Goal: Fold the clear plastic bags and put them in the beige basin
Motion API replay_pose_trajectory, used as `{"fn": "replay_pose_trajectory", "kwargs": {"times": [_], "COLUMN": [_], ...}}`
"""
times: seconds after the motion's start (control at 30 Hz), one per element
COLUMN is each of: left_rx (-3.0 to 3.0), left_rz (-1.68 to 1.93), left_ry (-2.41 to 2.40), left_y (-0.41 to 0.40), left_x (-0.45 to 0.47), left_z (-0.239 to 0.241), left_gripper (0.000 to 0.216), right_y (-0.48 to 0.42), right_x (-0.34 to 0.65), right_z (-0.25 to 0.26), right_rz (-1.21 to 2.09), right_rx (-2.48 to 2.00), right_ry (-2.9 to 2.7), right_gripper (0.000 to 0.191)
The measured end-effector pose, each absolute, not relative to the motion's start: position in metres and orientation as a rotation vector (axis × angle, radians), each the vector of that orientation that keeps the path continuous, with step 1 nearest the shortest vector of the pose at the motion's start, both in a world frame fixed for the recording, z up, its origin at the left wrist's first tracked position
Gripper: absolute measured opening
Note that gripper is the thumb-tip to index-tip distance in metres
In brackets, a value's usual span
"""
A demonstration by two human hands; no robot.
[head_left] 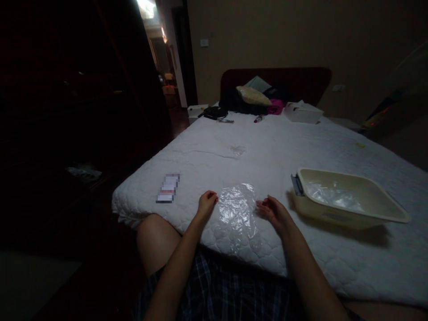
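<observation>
Head view, dim bedroom. Person seated at the near edge of a bed, in dark plaid shorts, both forearms reaching forward over a white quilted mattress pad. Between the hands: a crinkled clear plastic bag, lying flat near the pad's front edge, catching the light.

Left hand at the bag's left edge, fingertips drawn together; whether they pinch the plastic I cannot tell. Right hand just beside the bag's right edge, palm turned inward, fingers parted and loosely bent, nothing seen in its grasp; contact with the edge unclear to me.

Left of the left hand, a smartphone lies flat, its screen blurred out. Right of the right hand, a cream plastic tub with a grey handle, more clear plastic inside it. Beyond the bag, a small crumpled clear wrapper. Far end: white box, magenta cloth, beige pillow, dark red headboard.
</observation>
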State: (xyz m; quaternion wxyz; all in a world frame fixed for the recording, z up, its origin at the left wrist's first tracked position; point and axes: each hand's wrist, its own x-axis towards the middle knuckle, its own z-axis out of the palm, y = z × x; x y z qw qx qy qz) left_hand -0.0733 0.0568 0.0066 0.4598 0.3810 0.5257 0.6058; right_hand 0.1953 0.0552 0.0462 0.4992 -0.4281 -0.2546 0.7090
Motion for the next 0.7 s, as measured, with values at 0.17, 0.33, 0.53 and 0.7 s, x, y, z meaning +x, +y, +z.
{"fn": "replay_pose_trajectory", "kwargs": {"times": [0.17, 0.33, 0.53, 0.7], "left_rx": [0.927, 0.974, 1.078, 1.055], "left_rz": [1.455, 1.350, 1.265, 1.261], "left_ry": [1.263, 1.191, 1.191, 1.197], "left_y": [0.055, 0.047, 0.038, 0.041], "left_x": [-0.075, -0.081, -0.085, -0.088], "left_z": [0.009, 0.022, 0.037, 0.033], "left_gripper": [0.016, 0.018, 0.021, 0.023], "right_y": [0.057, 0.055, 0.045, 0.009], "right_x": [0.180, 0.173, 0.162, 0.134], "right_z": [0.042, 0.036, 0.049, 0.066], "right_rz": [1.808, 1.720, 1.441, 1.016], "right_rx": [-1.012, -1.094, -1.166, -1.234], "right_ry": [-0.705, -0.805, -0.968, -1.619], "right_gripper": [0.016, 0.007, 0.023, 0.022]}}
